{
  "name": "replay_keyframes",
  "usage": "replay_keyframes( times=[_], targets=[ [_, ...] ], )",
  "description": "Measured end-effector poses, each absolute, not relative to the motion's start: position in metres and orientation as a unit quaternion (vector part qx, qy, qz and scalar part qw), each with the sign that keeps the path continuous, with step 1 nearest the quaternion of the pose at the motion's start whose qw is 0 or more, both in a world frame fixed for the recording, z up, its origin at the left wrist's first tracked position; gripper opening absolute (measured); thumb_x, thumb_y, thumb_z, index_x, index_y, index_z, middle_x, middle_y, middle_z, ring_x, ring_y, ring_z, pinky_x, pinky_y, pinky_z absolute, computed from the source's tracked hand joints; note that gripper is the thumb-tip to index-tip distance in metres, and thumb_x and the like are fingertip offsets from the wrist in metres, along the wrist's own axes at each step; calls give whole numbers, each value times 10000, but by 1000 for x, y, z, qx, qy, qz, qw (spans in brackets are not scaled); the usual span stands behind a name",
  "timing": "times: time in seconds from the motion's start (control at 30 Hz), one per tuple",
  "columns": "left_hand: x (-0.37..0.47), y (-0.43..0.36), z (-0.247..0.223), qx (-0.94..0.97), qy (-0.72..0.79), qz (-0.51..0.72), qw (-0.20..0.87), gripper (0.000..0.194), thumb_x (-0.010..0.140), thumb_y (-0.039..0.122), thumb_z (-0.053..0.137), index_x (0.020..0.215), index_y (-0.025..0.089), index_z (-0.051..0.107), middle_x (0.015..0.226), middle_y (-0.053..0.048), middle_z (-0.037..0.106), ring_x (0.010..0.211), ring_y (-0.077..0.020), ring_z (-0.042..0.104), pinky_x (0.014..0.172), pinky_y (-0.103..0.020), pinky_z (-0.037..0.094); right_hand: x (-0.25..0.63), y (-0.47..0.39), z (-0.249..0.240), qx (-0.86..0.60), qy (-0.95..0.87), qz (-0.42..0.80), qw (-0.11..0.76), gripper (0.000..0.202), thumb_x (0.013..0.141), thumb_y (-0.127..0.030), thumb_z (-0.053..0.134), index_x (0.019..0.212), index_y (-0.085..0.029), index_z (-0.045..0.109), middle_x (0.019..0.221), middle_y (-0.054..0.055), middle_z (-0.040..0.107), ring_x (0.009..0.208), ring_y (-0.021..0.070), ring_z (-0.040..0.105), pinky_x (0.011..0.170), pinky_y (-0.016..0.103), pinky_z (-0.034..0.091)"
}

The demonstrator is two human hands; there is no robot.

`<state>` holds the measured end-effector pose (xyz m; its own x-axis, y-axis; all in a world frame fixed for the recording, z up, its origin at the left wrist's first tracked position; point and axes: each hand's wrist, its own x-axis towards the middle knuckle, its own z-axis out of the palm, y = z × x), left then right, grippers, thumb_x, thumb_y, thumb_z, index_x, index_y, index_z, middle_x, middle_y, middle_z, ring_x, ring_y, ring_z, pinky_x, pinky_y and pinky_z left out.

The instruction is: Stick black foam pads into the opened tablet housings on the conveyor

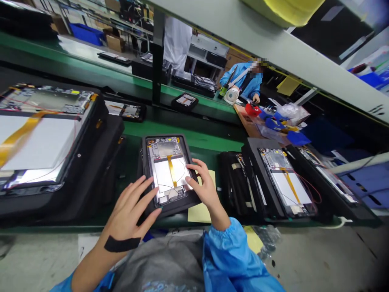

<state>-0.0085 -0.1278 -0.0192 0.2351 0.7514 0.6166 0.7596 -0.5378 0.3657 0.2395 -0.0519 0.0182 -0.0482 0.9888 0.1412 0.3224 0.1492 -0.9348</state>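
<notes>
The open tablet (167, 172) lies face down in a black tray on the green belt (194, 140) right in front of you, between your two hands, its long axis running away from you and leaning slightly to the left at the far end. The circuit board end points away from you; the silver battery plate with the yellow ribbon cable (172, 169) running lengthwise down its middle is nearer you. Your right hand (204, 184) rests on the tablet's right edge, fingers loosely curled with the fingertips touching the battery plate, gripping nothing. Your left hand (131, 211) is spread open, fingers splayed, with the fingertips at the tray's near left corner; a black strip sits across the back of that wrist. A yellow sheet (200, 211) lies under the tray's right side. Just to the right stand more trays with another opened tablet (285, 184), tilted the same way. To your left a larger stack carries a big opened unit (39, 138) with a wide yellow ribbon. Farther along the belt lie smaller trays (184, 101), and across it a person in a blue coat (243, 83) works at a cluttered bench.
</notes>
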Motion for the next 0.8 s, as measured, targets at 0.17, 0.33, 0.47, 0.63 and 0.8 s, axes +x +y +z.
replay_keyframes(
  times=[0.17, 0.33, 0.47, 0.63, 0.8],
  targets=[
    [7, -123, -12, -821, -444, -344, 100, 153, 989, 239, 597, 1119, 172, 640, 1065, -106, 700, 993, -269, 644, 860, -394, 523, 247, -72, 17, -519, -639, 256, 506, 286, 943, -306, 639, 1215, -239, 694, 1364, 121, 648, 1295, 271, 580, 977, 395, 491],
    [24, -124, 0, -816, -460, -346, 61, 125, 1042, 197, 490, 1035, 168, 612, 943, -68, 687, 882, -231, 612, 801, -367, 459, 244, -110, 35, -520, -648, 324, 453, 140, 969, -268, 640, 919, -208, 756, 868, 45, 714, 751, 160, 616, 656, 280, 465],
    [54, -120, 17, -822, -418, -384, 39, 157, 1067, 218, 446, 1056, 168, 594, 947, -57, 688, 879, -203, 620, 827, -331, 471, 242, -117, 44, -522, -575, 503, 379, 209, 857, -333, 781, 1012, -191, 785, 760, 12, 698, 607, 112, 550, 545, 233, 422],
    [74, -108, 20, -824, -402, -397, 25, 240, 1068, 278, 435, 1170, 131, 594, 1004, -102, 717, 919, -224, 650, 837, -342, 515, 264, -97, 39, -511, -477, 575, 425, 290, 751, -436, 866, 841, -177, 774, 646, 2, 681, 515, 100, 558, 491, 220, 457],
    [52, -92, 1, -893, -317, -314, 61, 174, 993, 298, 577, 1102, 245, 703, 1311, -58, 715, 1288, -290, 593, 1130, -481, 389, 284, -84, 31, -518, -466, 557, 452, 301, 709, -451, 892, 836, -190, 813, 709, 38, 717, 576, 140, 635, 517, 254, 533]
  ],
)
